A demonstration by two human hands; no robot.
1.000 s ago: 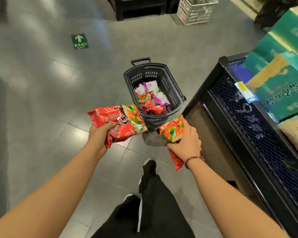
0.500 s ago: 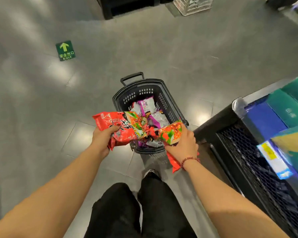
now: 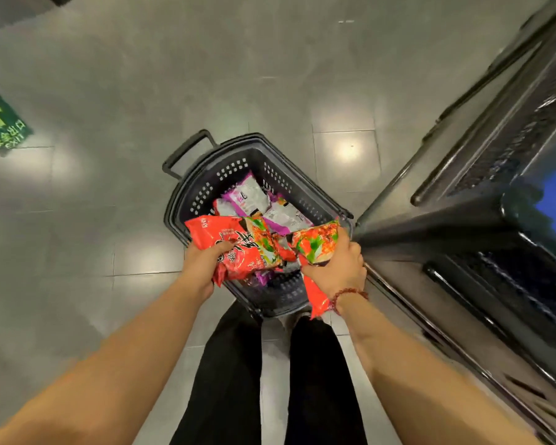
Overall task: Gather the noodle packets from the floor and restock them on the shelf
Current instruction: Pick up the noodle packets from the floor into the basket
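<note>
Lowered over the basket (image 3: 203,197) rim, the left packet (image 3: 235,247) lies crosswise, clutched by the left grip (image 3: 203,268); the right packet (image 3: 316,244) is clutched by the right grip (image 3: 337,268), nearer the shelf (image 3: 463,226).

A single wide-angle camera worn on the person's head is looking forward and steeply down, sitting near the left hand (image 3: 203,264) and right hand (image 3: 337,271). It is taking in the black perforated plastic basket (image 3: 203,197) on the grey tiled floor (image 3: 109,220), with the dark metal shelf unit (image 3: 463,226) running along the right edge.
</note>
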